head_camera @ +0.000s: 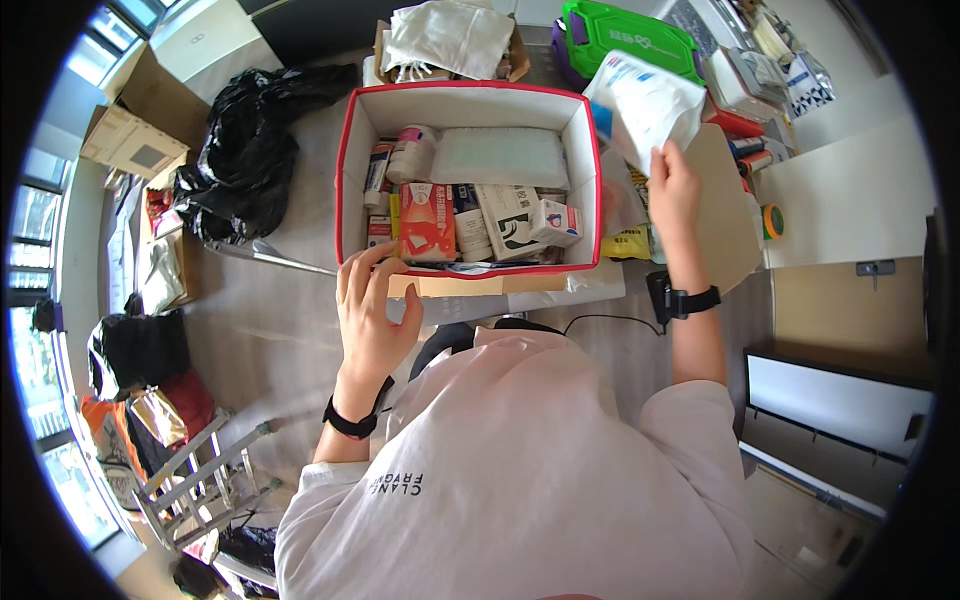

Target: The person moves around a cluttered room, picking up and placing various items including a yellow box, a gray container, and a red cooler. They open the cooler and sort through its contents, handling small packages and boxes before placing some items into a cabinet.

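A white storage box with red edging (pixel 469 85) stands open before me. It holds a white pill bottle with a pink label (pixel 412 142), a translucent plastic pack (pixel 500 157), a red-and-white carton (pixel 426 221), a white-and-green carton (pixel 504 217) and a small white carton (pixel 556 223). My left hand (pixel 377 311) rests its fingertips on the box's near left rim, fingers apart, with nothing held. To the right of the box, my right hand (pixel 673 180) pinches the lower edge of a white plastic packet (pixel 649 105), raised in front of a green lid.
A green-lidded purple case (pixel 634 37) sits at the back right. Behind the storage box is a cardboard carton (pixel 520 52) with white cloth on it. A black plastic bag (pixel 251 142) lies to the left, a yellow packet (pixel 627 244) to the right. A metal stepladder (pixel 202 476) is at lower left.
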The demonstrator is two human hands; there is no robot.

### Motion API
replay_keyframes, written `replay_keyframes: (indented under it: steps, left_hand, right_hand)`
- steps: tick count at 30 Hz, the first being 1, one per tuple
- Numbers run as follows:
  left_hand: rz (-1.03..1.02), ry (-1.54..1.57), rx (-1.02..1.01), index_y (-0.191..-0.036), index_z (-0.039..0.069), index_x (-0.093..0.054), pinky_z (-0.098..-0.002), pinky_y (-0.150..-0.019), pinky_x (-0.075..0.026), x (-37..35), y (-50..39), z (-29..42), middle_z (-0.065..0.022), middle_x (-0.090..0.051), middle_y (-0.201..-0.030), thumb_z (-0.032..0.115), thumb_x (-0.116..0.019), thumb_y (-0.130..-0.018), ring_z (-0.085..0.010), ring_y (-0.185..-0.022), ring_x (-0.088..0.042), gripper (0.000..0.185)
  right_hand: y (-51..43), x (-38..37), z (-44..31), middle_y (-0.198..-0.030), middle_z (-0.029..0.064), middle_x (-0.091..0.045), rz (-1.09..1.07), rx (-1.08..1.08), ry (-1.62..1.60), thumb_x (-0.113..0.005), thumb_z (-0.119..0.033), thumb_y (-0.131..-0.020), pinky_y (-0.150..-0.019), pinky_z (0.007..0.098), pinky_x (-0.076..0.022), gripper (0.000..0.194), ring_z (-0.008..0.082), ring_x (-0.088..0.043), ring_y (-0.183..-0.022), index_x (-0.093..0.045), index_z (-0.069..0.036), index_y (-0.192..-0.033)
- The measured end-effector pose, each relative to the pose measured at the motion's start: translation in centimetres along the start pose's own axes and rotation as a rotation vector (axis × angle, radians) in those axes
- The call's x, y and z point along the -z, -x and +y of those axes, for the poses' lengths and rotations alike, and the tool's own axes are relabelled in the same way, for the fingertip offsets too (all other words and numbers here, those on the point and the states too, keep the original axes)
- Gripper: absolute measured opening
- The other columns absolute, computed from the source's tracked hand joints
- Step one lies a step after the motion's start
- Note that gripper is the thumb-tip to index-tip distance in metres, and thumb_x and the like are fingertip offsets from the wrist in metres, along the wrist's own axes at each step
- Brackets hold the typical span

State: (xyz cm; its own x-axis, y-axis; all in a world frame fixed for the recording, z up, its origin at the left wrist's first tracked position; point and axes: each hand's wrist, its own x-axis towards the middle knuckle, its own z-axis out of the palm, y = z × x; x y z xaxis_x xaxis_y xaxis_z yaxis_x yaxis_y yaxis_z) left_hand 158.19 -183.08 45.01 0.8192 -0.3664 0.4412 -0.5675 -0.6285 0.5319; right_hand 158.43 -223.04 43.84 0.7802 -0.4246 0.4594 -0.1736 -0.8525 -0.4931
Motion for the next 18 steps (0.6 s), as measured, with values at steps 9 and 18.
replay_keyframes:
  steps: [9,18]
  left_hand:
    - [0.048,-0.042,0.066,-0.098,0.005,-0.058,-0.0440,-0.096,-0.042,-0.4,0.3,1.1,-0.0124,-0.057,-0.119,-0.001,-0.065,-0.069,-0.0356,-0.111,-0.050,0.030]
    - [0.081,0.026,0.022,-0.098,0.002,-0.057,-0.0441,-0.094,-0.043,-0.5,0.3,-0.1,-0.0145,-0.057,-0.116,-0.001,-0.064,-0.067,-0.0357,-0.108,-0.052,0.032]
  right_hand:
    - [5.9,-0.8,2.0,-0.061,0.0111,-0.062,-0.322,-0.247,-0.001,-0.058,-0.021,-0.094,-0.049,0.0301,-0.0464,0.025,0.0198,-0.063,-0.050,-0.061,0.004,-0.089]
    - [-3.5,6.8,-14.7,-0.076,0.0089,-0.063,-0.833,0.286,-0.081,-0.059,-0.012,-0.093,-0.063,0.0309,-0.0464,0.019,0.0173,-0.058,-0.066,-0.062,0.000,-0.107]
